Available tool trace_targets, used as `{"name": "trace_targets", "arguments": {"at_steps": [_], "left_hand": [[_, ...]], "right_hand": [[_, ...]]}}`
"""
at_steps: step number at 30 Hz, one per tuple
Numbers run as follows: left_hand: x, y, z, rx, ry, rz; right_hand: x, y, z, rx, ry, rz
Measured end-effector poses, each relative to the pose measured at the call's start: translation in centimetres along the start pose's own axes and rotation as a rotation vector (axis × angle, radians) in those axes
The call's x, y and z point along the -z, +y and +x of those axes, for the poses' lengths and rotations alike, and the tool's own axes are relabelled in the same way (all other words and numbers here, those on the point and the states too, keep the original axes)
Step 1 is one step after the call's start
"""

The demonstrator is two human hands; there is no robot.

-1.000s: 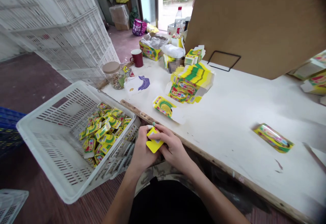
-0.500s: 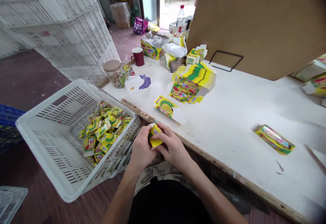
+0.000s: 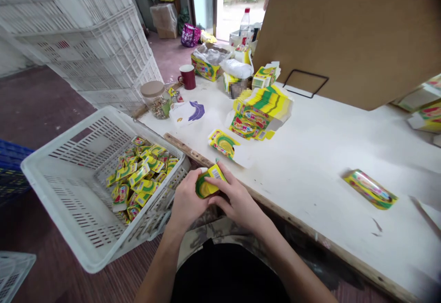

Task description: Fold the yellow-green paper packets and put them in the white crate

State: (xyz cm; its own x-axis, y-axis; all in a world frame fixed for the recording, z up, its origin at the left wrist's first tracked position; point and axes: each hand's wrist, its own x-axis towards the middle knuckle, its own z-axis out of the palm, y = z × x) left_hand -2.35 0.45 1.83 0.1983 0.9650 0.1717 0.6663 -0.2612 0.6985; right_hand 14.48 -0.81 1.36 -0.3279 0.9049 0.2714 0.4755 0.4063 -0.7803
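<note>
Between my two hands, above the table's near edge, is a small yellow and green carton (image 3: 211,180) with a barcode on its upper side. My left hand (image 3: 189,198) is wrapped round its left end. My right hand (image 3: 233,198) grips the right side, its fingers bent over the carton. Just beyond lies a flattened carton (image 3: 223,144) on the white table (image 3: 310,169). A stack of flat yellow and green cartons (image 3: 262,112) rests behind it. To the left, a white plastic crate (image 3: 82,156) holds a heap of filled-out small cartons (image 3: 143,174).
Stacked white crates (image 3: 103,41) rise at the left. A lidded jar (image 3: 155,100), a dark red mug (image 3: 187,77) and a box with plastic bags (image 3: 208,61) stand along the back. A large cardboard sheet (image 3: 344,36) looms at right; a single carton (image 3: 371,189) lies below it.
The carton has turned in my hands, so its barcode and green ring print now show. Both hands have shifted slightly with it; the other things stay put.
</note>
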Motion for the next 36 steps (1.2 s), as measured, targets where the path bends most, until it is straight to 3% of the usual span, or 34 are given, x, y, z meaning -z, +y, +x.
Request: {"name": "trace_targets", "arguments": {"at_steps": [2, 9, 20, 36], "left_hand": [[0.2, 0.1, 0.1, -0.009, -0.015, 0.011], [-0.2, 0.7, 0.0, -0.046, -0.013, 0.082], [-0.1, 1.2, 0.2, -0.057, -0.012, 0.028], [-0.4, 1.5, -0.1, -0.085, 0.014, -0.012]], "right_hand": [[0.2, 0.2, 0.0, 0.010, -0.013, -0.005], [0.1, -0.6, -0.1, -0.080, 0.141, 0.088], [0.3, -0.9, 0.4, -0.096, 0.269, 0.106], [0.5, -1.4, 0.2, -0.121, 0.308, 0.146]]}}
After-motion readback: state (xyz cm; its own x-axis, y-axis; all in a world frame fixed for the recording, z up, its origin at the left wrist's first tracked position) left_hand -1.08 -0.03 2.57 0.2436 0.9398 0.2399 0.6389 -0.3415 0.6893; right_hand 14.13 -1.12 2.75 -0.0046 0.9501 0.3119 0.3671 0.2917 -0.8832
